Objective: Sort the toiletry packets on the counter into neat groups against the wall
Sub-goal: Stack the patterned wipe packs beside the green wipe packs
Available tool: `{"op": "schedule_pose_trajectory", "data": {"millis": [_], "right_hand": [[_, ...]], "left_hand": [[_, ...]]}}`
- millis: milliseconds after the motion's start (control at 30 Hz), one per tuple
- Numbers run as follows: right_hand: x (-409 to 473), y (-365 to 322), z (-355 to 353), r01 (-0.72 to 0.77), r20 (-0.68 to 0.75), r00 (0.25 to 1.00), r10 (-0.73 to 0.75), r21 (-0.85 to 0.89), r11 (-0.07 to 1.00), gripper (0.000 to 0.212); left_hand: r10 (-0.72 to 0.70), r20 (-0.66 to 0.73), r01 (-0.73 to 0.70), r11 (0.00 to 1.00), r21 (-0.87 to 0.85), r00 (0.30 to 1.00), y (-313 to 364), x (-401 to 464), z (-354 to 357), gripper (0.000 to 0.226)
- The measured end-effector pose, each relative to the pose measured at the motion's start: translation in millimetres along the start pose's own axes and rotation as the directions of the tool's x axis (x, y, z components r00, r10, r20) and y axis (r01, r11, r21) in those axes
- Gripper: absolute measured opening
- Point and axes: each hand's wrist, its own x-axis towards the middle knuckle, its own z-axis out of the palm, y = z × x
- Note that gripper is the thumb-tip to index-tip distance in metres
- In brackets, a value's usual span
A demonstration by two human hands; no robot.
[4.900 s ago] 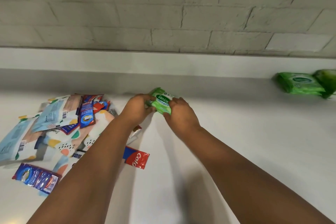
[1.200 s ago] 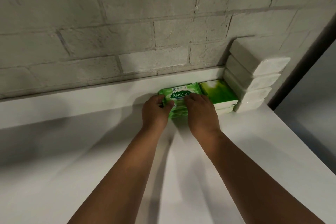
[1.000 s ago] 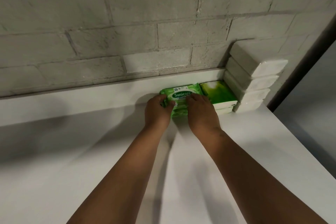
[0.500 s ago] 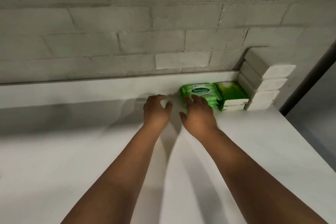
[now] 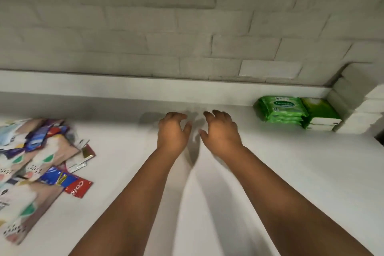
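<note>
A stack of green Sanicare wipe packs (image 5: 280,109) lies flat at the back right of the white desk (image 5: 291,172), against the low ledge under the brick wall (image 5: 187,27), touching a second green pile (image 5: 321,113) beside white stacked blocks (image 5: 357,102). At far left sits a jumbled heap of toiletry packets (image 5: 35,164): patterned pouches, blue sachets, a red sachet (image 5: 78,188); the frame edge cuts it off, and blur hides most print. The left hand (image 5: 172,131) and right hand (image 5: 220,131) hover mid-desk, fingers loosely curled, holding nothing.
</note>
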Motion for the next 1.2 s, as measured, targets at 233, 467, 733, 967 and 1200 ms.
{"op": "schedule_pose_trajectory", "data": {"millis": [233,467,733,967,1200], "right_hand": [[8.0,-119.5,30.9,0.107,0.041,0.993,-0.109,0.054,0.993,0.057],[14.4,-211.7,63.1,0.178,0.076,0.98,-0.186,0.091,0.98,0.055],[25.9,-291.9,90.6,0.265,0.105,0.955,-0.277,0.115,0.957,0.054],[41.6,-349.1,108.0,0.355,0.121,0.918,-0.379,0.182,0.917,0.053],[61.8,-402.8,124.5,0.365,0.122,0.9,-0.419,0.313,0.877,0.046]], "left_hand": [[-0.078,-0.056,0.081,0.995,0.06,0.995,-95.6,-3.2,-84.0,0.029],[-0.135,-0.105,0.146,0.984,0.101,0.985,-169.9,-5.5,-155.5,0.028],[-0.135,-0.209,0.187,0.949,0.254,0.969,-244.9,2.5,-221.8,0.03],[-0.258,-0.217,0.332,0.821,0.465,0.942,-305.9,3.4,-276.7,0.038],[-0.318,-0.249,0.398,0.811,0.428,0.915,-339.8,12.1,-300.7,0.041]]}}
